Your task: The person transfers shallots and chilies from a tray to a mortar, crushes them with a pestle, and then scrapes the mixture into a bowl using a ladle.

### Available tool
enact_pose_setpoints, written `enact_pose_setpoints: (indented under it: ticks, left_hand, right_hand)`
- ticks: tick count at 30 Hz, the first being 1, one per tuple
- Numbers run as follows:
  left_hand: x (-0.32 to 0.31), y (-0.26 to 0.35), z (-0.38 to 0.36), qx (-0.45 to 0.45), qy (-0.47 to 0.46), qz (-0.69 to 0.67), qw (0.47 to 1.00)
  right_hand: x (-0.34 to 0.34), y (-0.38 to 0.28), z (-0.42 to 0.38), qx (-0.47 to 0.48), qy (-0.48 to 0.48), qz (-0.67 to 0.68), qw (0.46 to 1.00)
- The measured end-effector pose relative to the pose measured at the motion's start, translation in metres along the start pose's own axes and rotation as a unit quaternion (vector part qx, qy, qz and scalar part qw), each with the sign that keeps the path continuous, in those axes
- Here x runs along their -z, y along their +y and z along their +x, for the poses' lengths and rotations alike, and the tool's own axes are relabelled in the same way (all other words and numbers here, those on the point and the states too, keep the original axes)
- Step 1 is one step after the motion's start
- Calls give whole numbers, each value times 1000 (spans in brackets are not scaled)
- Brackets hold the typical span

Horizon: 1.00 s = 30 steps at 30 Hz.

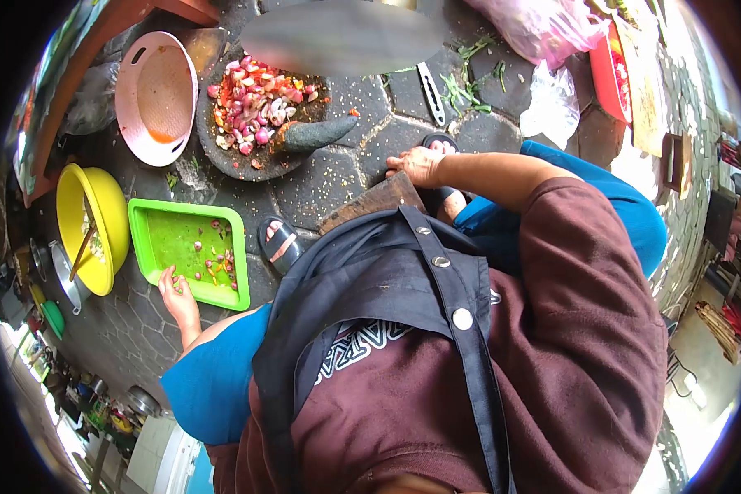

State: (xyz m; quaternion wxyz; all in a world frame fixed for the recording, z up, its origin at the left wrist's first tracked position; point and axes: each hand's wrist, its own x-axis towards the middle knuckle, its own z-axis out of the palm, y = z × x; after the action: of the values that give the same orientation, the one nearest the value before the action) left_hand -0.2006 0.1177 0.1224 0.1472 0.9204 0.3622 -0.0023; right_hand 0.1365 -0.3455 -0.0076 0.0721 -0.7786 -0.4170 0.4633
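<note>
My left hand is over the near left edge of a green tray, its fingers slightly curled and apart, with nothing seen in them. Several small shallots and chilli pieces lie in the tray. My right hand is beside my sandal, above the end of a wooden board; its fingers are bent downward and whether they hold anything is unclear. Ahead, a stone mortar holds a heap of shallots and red chilli, with a stone pestle leaning on its right side.
A pink basin and a yellow bowl stand at the left. A peeler and green scraps lie ahead. Plastic bags and a red container are at the upper right.
</note>
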Motion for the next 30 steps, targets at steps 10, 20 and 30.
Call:
enact_pose_setpoints:
  ticks: [10,20,30]
  left_hand:
    - [-5,-7,-2,2,22,-29,999]
    - [-36,-30,-9,56,76,-121,988]
    - [-107,-40,8,101,27,-1,995]
  right_hand:
    - [-4,4,10,13,5,-36,999]
    - [107,-68,39,156,388,58,906]
    - [119,-143,88,119,433,-7,893]
